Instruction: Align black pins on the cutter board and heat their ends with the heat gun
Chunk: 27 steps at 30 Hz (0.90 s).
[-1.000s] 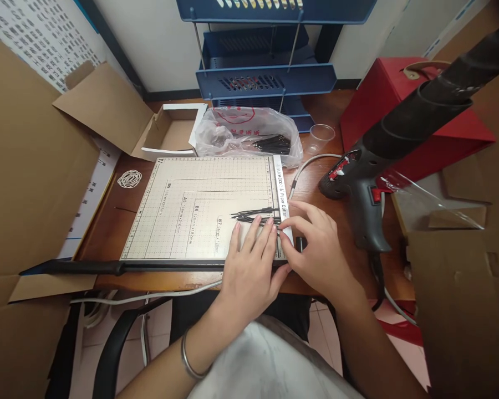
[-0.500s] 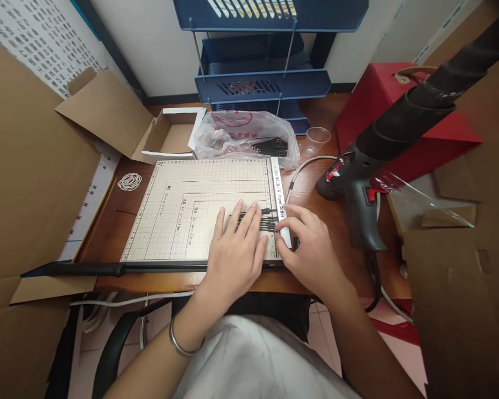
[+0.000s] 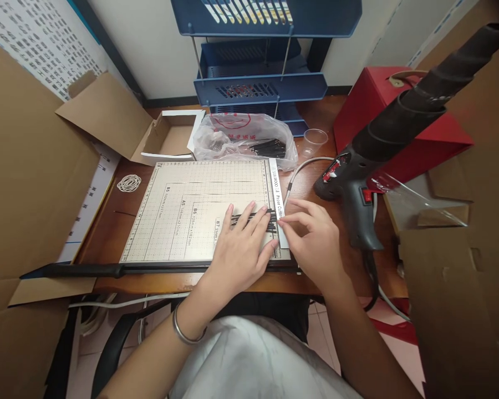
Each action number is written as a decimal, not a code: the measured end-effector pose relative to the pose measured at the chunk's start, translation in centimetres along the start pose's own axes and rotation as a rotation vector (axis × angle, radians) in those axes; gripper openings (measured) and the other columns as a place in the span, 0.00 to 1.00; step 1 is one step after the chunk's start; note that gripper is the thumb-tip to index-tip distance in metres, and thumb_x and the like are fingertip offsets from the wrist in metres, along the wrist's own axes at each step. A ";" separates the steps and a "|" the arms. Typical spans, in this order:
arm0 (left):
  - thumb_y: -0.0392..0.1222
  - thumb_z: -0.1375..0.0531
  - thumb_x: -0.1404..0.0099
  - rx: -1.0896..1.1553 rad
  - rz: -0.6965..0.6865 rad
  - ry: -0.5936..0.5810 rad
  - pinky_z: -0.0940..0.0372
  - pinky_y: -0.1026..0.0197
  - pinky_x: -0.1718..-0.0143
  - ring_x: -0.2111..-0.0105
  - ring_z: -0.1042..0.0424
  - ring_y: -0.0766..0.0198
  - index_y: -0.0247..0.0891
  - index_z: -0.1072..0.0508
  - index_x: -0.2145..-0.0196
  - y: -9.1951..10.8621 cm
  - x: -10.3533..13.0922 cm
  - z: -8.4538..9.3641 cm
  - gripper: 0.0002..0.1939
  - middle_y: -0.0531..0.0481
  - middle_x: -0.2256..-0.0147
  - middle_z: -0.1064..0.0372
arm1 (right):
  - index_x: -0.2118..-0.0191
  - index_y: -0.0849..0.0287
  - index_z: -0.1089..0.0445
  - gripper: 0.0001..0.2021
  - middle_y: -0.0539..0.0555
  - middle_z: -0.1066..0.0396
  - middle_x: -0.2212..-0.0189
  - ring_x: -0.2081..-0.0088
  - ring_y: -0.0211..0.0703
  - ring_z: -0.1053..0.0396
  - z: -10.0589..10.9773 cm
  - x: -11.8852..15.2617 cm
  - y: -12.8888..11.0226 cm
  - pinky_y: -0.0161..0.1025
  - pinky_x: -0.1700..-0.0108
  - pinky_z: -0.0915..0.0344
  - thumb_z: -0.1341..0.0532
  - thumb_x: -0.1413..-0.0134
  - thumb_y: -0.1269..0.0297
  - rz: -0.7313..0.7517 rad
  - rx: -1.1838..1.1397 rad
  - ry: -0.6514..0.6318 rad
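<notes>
My left hand (image 3: pixel 243 241) lies flat with fingers spread, pressing a bundle of thin black wire-like strands (image 3: pixel 273 226) onto the paper cutter (image 3: pixel 166 221). The strands run sideways under my fingers, so part of them is hidden. At their right ends, beside the cutter's white ruler edge (image 3: pixel 277 188), my right hand (image 3: pixel 316 241) has thumb and forefinger pinched together. Whether a strand is between those fingertips cannot be made out. Along the cutter's front edge lies its black-handled blade arm (image 3: pixel 87 270).
Behind the cutter sit an open carton (image 3: pixel 174 136), a plastic bag (image 3: pixel 233 136) with more black strands, and a clear cup (image 3: pixel 315 143). A heat gun (image 3: pixel 361 205) stands at right before a red box (image 3: pixel 366 105). Looped white cord (image 3: pixel 128 183) lies left.
My left hand has slid slightly right over the strands. My right hand's pinched fingertips have moved slightly right and up, along the ruler edge. The camera view has shifted a little.
</notes>
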<state>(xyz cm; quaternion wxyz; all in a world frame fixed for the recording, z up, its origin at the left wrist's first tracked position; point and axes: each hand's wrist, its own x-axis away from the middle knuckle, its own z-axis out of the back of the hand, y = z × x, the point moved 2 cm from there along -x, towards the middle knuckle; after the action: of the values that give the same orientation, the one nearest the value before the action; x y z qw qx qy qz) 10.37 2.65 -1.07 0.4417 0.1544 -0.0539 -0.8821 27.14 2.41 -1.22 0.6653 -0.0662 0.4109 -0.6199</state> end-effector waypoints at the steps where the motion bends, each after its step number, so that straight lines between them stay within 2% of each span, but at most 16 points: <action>1: 0.50 0.53 0.20 0.004 -0.007 -0.008 0.58 0.33 0.28 0.29 0.46 0.47 0.31 0.36 0.33 0.0 -0.1 0.0 0.27 0.43 0.31 0.40 | 0.69 0.54 0.22 0.05 0.57 0.21 0.51 0.49 0.54 0.25 0.1 0.0 0.0 0.56 0.45 0.31 0.34 0.43 0.68 -0.007 -0.007 0.031; 4: 0.51 0.54 0.20 -0.002 -0.014 -0.022 0.56 0.36 0.27 0.28 0.48 0.49 0.31 0.38 0.32 0.1 -0.1 -0.1 0.28 0.44 0.30 0.43 | 0.71 0.54 0.22 0.05 0.56 0.19 0.54 0.50 0.54 0.24 0.4 -0.3 0.0 0.55 0.46 0.31 0.31 0.45 0.65 -0.035 -0.036 0.079; 6: 0.52 0.54 0.20 -0.025 0.018 0.006 0.56 0.38 0.27 0.28 0.48 0.49 0.30 0.39 0.31 0.0 0.2 0.1 0.29 0.43 0.29 0.44 | 0.76 0.54 0.25 0.10 0.55 0.18 0.58 0.53 0.52 0.23 0.4 -0.5 -0.1 0.53 0.48 0.32 0.32 0.44 0.63 -0.059 -0.060 0.094; 9: 0.52 0.54 0.20 -0.057 0.086 0.062 0.56 0.37 0.27 0.28 0.47 0.47 0.30 0.37 0.32 -0.2 0.7 0.2 0.29 0.43 0.31 0.41 | 0.86 0.55 0.39 0.25 0.53 0.18 0.66 0.59 0.49 0.23 0.2 -0.6 -0.2 0.49 0.52 0.33 0.35 0.39 0.61 -0.119 -0.075 0.096; 11: 0.51 0.54 0.20 -0.059 0.080 0.057 0.56 0.36 0.27 0.29 0.46 0.47 0.32 0.36 0.33 -0.3 0.9 0.2 0.28 0.44 0.32 0.39 | 0.87 0.56 0.45 0.28 0.53 0.19 0.68 0.59 0.49 0.23 -0.2 -0.7 -0.1 0.48 0.52 0.34 0.37 0.37 0.59 -0.162 -0.067 0.060; 14: 0.52 0.54 0.20 -0.045 0.042 0.013 0.57 0.35 0.27 0.28 0.47 0.46 0.32 0.36 0.33 -0.4 0.8 0.0 0.28 0.45 0.31 0.40 | 0.80 0.55 0.38 0.20 0.55 0.19 0.62 0.55 0.55 0.24 -0.9 -1.0 0.2 0.52 0.50 0.34 0.37 0.39 0.55 -0.228 -0.032 -0.019; 16: 0.53 0.54 0.20 -0.035 0.027 -0.008 0.58 0.34 0.28 0.28 0.48 0.45 0.33 0.37 0.32 -0.5 0.7 0.0 0.29 0.46 0.31 0.40 | 0.68 0.55 0.30 0.11 0.57 0.20 0.57 0.53 0.58 0.25 -1.5 -1.3 0.4 0.54 0.49 0.34 0.37 0.40 0.54 -0.263 -0.023 -0.065; 18: 0.52 0.53 0.20 -0.027 0.007 -0.001 0.57 0.32 0.29 0.28 0.48 0.44 0.34 0.38 0.31 -0.7 0.4 0.3 0.28 0.45 0.31 0.41 | 0.55 0.56 0.29 0.12 0.59 0.22 0.53 0.50 0.59 0.26 -2.0 -1.6 0.5 0.55 0.48 0.33 0.37 0.41 0.56 -0.269 -0.045 -0.120; 20: 0.48 0.52 0.20 -0.022 0.000 0.049 0.56 0.33 0.30 0.30 0.45 0.45 0.35 0.36 0.33 -1.2 -0.2 0.9 0.24 0.45 0.32 0.38 | 0.49 0.57 0.30 0.17 0.61 0.23 0.50 0.47 0.60 0.27 -2.4 -1.8 0.4 0.56 0.45 0.33 0.38 0.42 0.58 -0.265 -0.073 -0.162; 22: 0.42 0.49 0.21 -0.017 0.004 0.109 0.53 0.35 0.31 0.36 0.35 0.48 0.37 0.29 0.40 -1.8 -1.0 1.4 0.18 0.44 0.38 0.30 | 0.47 0.58 0.31 0.19 0.61 0.25 0.48 0.46 0.60 0.28 -2.6 -1.9 0.3 0.57 0.43 0.33 0.38 0.43 0.60 -0.272 -0.096 -0.177; 24: 0.39 0.46 0.23 -0.019 0.001 0.129 0.43 0.41 0.37 0.48 0.28 0.51 0.38 0.22 0.51 -2.4 -1.9 1.7 0.12 0.45 0.49 0.23 | 0.46 0.58 0.32 0.20 0.61 0.25 0.48 0.45 0.60 0.28 -2.6 -2.0 0.3 0.58 0.42 0.33 0.38 0.44 0.61 -0.284 -0.116 -0.181; 25: 0.38 0.44 0.24 -0.025 -0.006 0.121 0.39 0.44 0.42 0.54 0.28 0.52 0.38 0.21 0.56 -2.7 -2.3 1.7 0.11 0.46 0.55 0.22 | 0.45 0.57 0.32 0.20 0.61 0.26 0.47 0.45 0.60 0.28 -2.6 -1.9 0.3 0.58 0.41 0.33 0.38 0.44 0.61 -0.291 -0.123 -0.184; 27: 0.39 0.42 0.26 -0.044 -0.025 0.089 0.37 0.47 0.52 0.59 0.29 0.53 0.39 0.21 0.62 -3.2 -3.2 1.7 0.10 0.47 0.61 0.22 | 0.45 0.57 0.32 0.21 0.61 0.26 0.47 0.44 0.60 0.29 -2.6 -1.9 0.2 0.59 0.40 0.33 0.38 0.44 0.61 -0.311 -0.129 -0.188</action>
<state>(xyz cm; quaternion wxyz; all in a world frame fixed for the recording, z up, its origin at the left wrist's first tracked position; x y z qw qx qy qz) 9.19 7.03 0.47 0.4360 0.1843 -0.0128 -0.8808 25.89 5.19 -2.19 0.5912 -0.2291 0.3708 -0.6786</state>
